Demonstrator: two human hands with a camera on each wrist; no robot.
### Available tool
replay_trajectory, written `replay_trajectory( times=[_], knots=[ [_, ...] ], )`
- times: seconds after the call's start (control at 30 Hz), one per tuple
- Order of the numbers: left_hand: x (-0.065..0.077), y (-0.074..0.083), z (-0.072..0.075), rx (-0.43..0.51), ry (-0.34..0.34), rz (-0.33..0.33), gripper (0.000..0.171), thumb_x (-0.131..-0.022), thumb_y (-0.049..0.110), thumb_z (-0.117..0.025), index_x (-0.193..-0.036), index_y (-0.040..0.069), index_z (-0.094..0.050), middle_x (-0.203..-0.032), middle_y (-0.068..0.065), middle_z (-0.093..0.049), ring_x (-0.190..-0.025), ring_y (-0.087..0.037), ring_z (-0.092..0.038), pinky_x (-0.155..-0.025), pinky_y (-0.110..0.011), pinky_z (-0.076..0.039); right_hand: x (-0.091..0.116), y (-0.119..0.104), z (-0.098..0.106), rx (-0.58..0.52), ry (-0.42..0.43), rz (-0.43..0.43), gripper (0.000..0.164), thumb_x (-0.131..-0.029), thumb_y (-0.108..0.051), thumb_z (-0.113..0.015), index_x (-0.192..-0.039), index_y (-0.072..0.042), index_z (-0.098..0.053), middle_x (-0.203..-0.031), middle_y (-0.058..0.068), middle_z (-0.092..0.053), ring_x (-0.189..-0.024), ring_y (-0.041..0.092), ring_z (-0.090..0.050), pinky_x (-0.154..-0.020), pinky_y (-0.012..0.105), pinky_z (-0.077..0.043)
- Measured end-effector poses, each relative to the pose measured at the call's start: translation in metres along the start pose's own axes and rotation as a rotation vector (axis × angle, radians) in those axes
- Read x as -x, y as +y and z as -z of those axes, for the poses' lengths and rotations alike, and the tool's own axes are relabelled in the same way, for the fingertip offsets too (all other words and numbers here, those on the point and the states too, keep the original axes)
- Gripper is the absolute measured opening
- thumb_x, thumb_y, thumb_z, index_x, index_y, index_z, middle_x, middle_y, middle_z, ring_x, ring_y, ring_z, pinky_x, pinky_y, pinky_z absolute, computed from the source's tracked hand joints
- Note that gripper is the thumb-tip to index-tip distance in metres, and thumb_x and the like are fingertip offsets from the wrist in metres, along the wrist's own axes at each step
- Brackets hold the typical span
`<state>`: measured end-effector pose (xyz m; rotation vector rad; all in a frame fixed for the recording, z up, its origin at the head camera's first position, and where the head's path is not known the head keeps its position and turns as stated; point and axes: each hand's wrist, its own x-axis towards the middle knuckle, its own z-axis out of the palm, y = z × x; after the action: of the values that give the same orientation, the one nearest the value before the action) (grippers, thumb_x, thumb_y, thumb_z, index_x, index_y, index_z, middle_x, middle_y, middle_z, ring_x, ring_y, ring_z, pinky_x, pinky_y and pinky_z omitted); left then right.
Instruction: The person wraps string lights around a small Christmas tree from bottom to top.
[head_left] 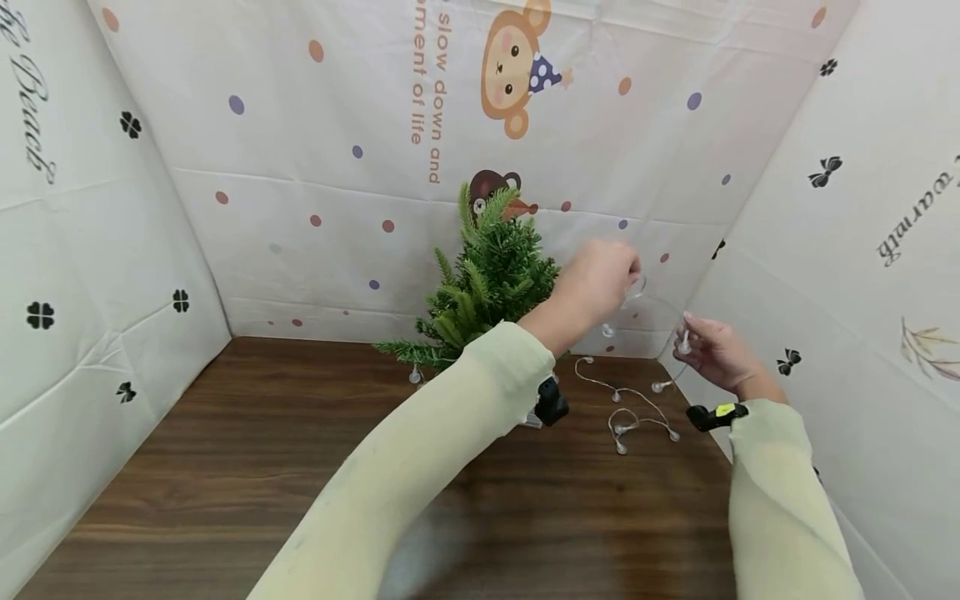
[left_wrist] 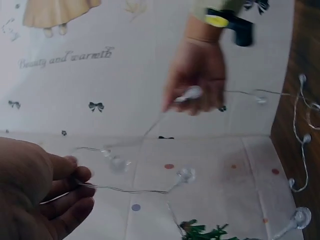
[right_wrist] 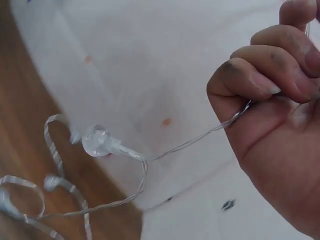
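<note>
A small green artificial Christmas tree (head_left: 498, 267) stands on the table, its lower part hidden behind my left sleeve. To the right of it, my left hand (head_left: 596, 279) pinches the thin wire of a string of fairy lights (head_left: 637, 396); in the left wrist view the wire runs out from between thumb and fingers. My right hand (head_left: 716, 354), farther right, holds another stretch of the string, with a clear bulb (left_wrist: 194, 92) at its fingers. In the right wrist view, the wire passes under curled fingers and a round bulb (right_wrist: 95, 141) hangs beside the palm.
The loose end of the string lies in curves on the dark wooden table (head_left: 225, 467). One bulb (head_left: 415, 376) hangs under the tree's left branches. Printed white cloth walls (head_left: 292, 250) enclose the back and both sides, close behind the hands.
</note>
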<state>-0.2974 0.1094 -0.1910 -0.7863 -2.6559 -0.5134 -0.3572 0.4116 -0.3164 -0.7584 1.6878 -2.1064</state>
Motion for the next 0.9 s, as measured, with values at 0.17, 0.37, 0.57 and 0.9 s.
replay_trajectory(
  times=[0.17, 0.37, 0.57, 0.9],
  knots=[
    [0.003, 0.000, -0.009, -0.184, -0.060, -0.055, 0.015, -0.107, 0.020, -0.055, -0.110, 0.024, -0.069, -0.108, 0.011, -0.072, -0.094, -0.007, -0.067, -0.074, -0.025, -0.056, -0.019, -0.040, -0.018, -0.043, 0.078, 0.029, 0.051, -0.114, -0.027, -0.026, -0.075, -0.011, -0.053, -0.065, 0.001, -0.019, -0.059, 0.021, -0.012, -0.058, 0.025, -0.035],
    [0.007, -0.003, -0.021, -0.315, -0.118, -0.140, 0.015, -0.108, 0.027, -0.055, -0.113, 0.027, -0.069, -0.109, 0.009, -0.072, -0.096, -0.009, -0.068, -0.074, -0.029, -0.057, -0.049, -0.084, -0.051, -0.083, 0.293, 0.077, 0.044, -0.111, -0.032, -0.040, -0.077, -0.008, -0.054, -0.059, -0.002, -0.022, -0.058, 0.016, -0.006, -0.062, 0.030, -0.006],
    [0.020, -0.014, -0.014, -0.315, -0.092, -0.273, 0.022, -0.108, 0.015, -0.052, -0.122, 0.021, -0.068, -0.118, 0.004, -0.069, -0.109, -0.013, -0.064, -0.091, -0.028, -0.055, -0.079, -0.105, -0.078, 0.075, 0.462, 0.008, 0.037, -0.107, -0.033, -0.051, -0.081, -0.009, -0.057, -0.057, -0.005, -0.033, -0.059, 0.016, -0.011, -0.061, 0.032, -0.009],
    [0.081, -0.053, 0.060, 0.207, 0.383, -0.407, 0.019, -0.102, 0.007, -0.062, -0.116, 0.004, -0.074, -0.117, -0.008, -0.076, -0.110, -0.017, -0.071, -0.100, -0.017, -0.051, -0.128, -0.100, -0.098, 0.426, 0.586, -0.140, 0.024, -0.109, -0.028, -0.049, -0.109, -0.009, -0.064, -0.067, -0.006, -0.043, -0.055, 0.009, -0.030, -0.053, 0.027, -0.030]
  ],
)
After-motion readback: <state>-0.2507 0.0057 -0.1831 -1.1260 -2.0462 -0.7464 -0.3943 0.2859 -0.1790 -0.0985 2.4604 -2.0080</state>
